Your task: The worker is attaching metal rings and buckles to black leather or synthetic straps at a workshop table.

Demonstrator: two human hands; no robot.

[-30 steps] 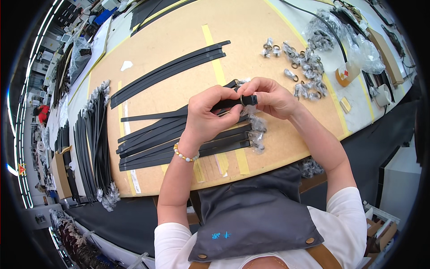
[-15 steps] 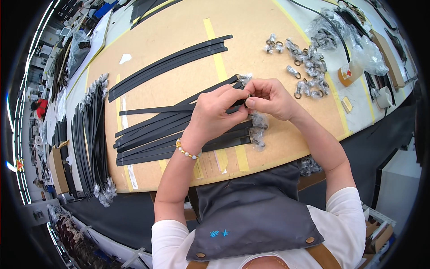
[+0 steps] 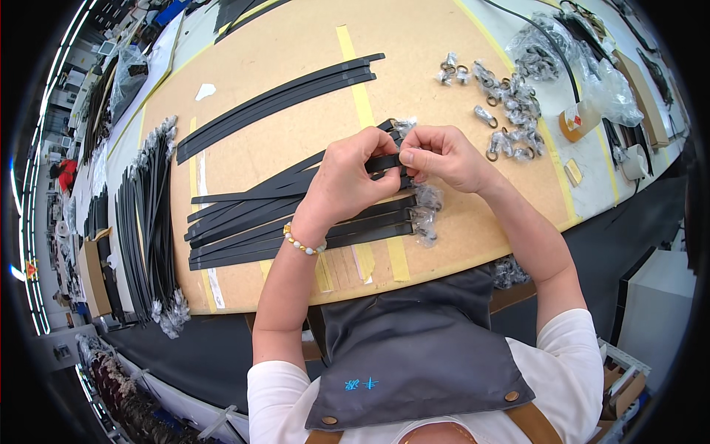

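Between my two hands is the end of a black strap [image 3: 381, 163], raised slightly off the table. My left hand [image 3: 346, 177], with a beaded bracelet at its wrist, pinches the strap. My right hand [image 3: 446, 158] closes thumb and fingers on the strap's tip; whatever small part lies behind them is hidden. Under and beside my hands lies a fan of black straps [image 3: 244, 238]. Their right ends carry metal hardware in clear plastic wrap [image 3: 426, 214].
Loose plastic-wrapped metal clasps [image 3: 510, 111] lie at the right of the table [image 3: 429, 111]. Flat black straps [image 3: 277, 103] sit farther back. A bundle of straps [image 3: 148, 229] stands at left. A jar of amber liquid [image 3: 577, 122] is at far right.
My left hand has moved a little left and its fingers have shifted along the strap. More of the strap's end now shows between my hands.
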